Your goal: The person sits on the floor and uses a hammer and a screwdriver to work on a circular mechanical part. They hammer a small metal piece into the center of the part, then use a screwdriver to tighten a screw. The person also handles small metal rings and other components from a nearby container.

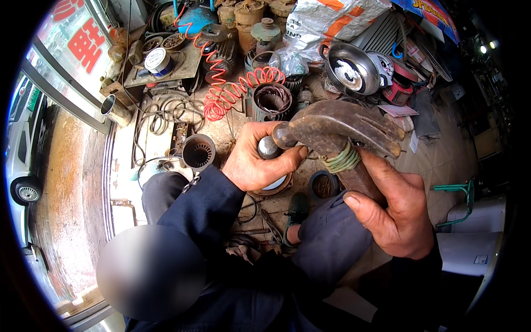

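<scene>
My right hand (401, 207) grips the handle of a worn claw hammer (337, 130) close below its head. Green cord is wound round the handle there. Closed round a steel rod with a rounded, shiny end (269, 148) is my left hand (249, 163); the rod's lower part is hidden by the hand. The hammer's striking face is right beside the rod's end; I cannot tell whether they touch. Under my left hand a round, rimmed part (276, 187) shows only partly.
A ring-shaped motor core (198, 151) and a motor housing with windings (272, 100) stand on the floor. Red coiled hose (215, 105) runs behind them. A dark bowl of small parts (324, 185) sits by my knee. A metal pan (354, 69) lies farther back.
</scene>
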The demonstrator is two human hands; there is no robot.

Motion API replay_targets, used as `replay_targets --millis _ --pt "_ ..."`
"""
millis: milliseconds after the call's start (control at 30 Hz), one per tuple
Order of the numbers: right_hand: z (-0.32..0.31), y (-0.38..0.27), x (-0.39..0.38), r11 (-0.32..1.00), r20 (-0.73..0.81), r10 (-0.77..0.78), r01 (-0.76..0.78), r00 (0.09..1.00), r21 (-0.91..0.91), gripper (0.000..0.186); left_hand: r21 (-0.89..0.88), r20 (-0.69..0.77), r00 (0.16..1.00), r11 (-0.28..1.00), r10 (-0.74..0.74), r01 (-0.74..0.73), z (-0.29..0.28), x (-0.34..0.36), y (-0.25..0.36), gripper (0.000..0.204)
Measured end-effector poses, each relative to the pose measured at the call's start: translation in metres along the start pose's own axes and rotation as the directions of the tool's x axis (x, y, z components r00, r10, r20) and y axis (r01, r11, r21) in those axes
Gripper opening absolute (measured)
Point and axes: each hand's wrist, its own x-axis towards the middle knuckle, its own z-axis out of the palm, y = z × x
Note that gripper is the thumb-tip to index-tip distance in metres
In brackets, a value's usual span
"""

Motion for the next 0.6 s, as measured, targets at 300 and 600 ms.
replay_targets --millis 300,600 --pt "0.0 0.0 0.0 1.0 0.017 0.022 -0.022 1.0 0.007 0.055 -0.006 0.007 1.0 1.0 -0.006 0.006 -0.001 -0.001 0.001 0.012" --pt "-0.018 -0.034 0.009 0.987 0.059 -0.048 0.056 0.997 -0.151 0.056 -0.019 0.037 0.993 0.994 0.111 -0.111 0.001 0.004 -0.002 0.01"
